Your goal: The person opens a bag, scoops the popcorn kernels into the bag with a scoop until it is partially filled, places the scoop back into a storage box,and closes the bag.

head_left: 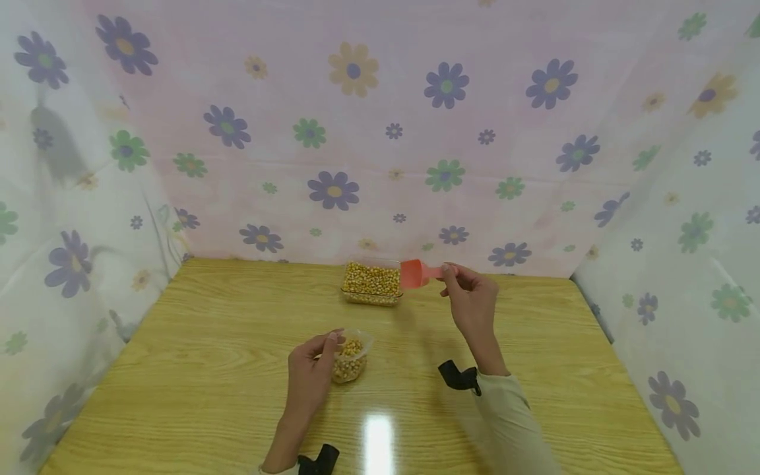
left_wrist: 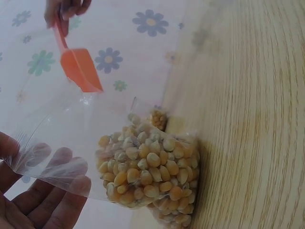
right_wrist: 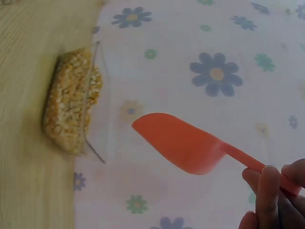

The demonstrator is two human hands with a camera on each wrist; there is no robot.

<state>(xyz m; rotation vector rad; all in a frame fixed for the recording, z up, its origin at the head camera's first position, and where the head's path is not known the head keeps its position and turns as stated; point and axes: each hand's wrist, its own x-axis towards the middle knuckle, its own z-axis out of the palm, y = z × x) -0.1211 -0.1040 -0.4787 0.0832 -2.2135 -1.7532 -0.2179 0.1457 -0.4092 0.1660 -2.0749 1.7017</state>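
Observation:
Corn kernels partly fill a clear plastic bag [left_wrist: 143,167], which stands on the table. My left hand [head_left: 311,369] pinches the bag's rim at its left side, and its mouth is open. In my right hand [head_left: 475,303] is the handle of a coral-pink scoop [head_left: 413,274]. The scoop is held above the table, beside the right end of a clear rectangular container [head_left: 372,298] of corn kernels [head_left: 371,278]. No kernels show in the scoop in the head view; in the right wrist view its side hides the inside.
The wood-grain table [head_left: 208,356] runs back to a flowered cloth [head_left: 392,152] that also hangs at both sides. Black wrist mounts [head_left: 458,376] are strapped to both forearms. Light reflects off the table's front.

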